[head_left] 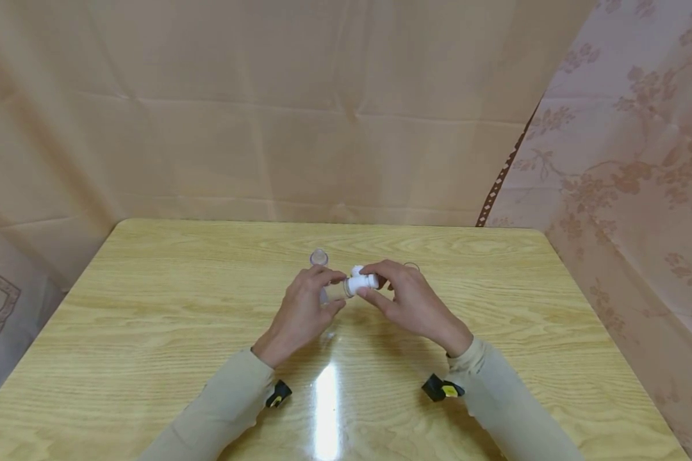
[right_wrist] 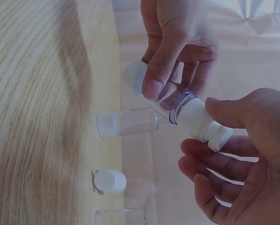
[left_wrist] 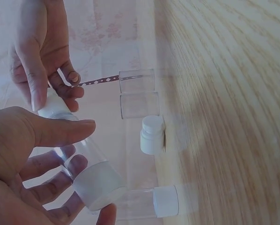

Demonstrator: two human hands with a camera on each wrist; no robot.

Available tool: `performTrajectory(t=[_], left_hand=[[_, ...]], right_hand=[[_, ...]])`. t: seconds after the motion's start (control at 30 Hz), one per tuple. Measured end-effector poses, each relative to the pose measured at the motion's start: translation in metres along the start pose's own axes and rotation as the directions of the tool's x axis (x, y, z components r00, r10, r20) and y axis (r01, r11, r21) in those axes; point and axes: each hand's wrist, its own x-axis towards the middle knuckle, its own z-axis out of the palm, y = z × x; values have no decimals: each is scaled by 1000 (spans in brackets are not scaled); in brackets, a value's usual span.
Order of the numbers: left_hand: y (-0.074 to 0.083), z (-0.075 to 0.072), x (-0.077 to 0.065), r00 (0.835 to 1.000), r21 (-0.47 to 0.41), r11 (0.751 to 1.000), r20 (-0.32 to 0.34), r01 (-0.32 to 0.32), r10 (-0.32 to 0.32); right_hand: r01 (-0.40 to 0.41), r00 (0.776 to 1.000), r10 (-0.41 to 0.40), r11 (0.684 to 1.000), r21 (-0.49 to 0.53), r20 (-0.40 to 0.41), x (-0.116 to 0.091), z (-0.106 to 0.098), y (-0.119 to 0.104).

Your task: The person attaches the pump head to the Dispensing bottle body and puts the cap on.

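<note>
My left hand (head_left: 308, 306) grips a clear bottle (right_wrist: 161, 103) with a white base (left_wrist: 100, 185), its thumb and fingers round the clear body. The bottle lies tilted above the table, with its threaded neck (right_wrist: 181, 107) towards my right hand (head_left: 408, 296). That hand pinches a white pump top (right_wrist: 196, 119) between thumb and fingers, right at the bottle's mouth. Threads of the neck still show beside the pump top. Just beyond the hands, a second white pump top (left_wrist: 152, 136) stands upright on the table.
Another clear bottle with a white base (left_wrist: 165, 201) stands upright behind my left hand. Clear cylindrical covers (left_wrist: 139, 105) stand past my right hand. All are on the wood-grain table (head_left: 179, 333), with a beige curtain (head_left: 300, 128) behind its far edge.
</note>
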Motion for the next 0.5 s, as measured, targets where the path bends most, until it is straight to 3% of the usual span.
performTrajectory(t=[0.27,0.5], left_hand=[[0,-1,0,1000,2,1000,-6,3,-3],[0,-1,1,1000,-4,1000,9,13,-13]], right_hand=[[-17,1000,17,1000,10,1,-1,-1,1],[39,999,-39,999,23,-9,-1,-1,2]])
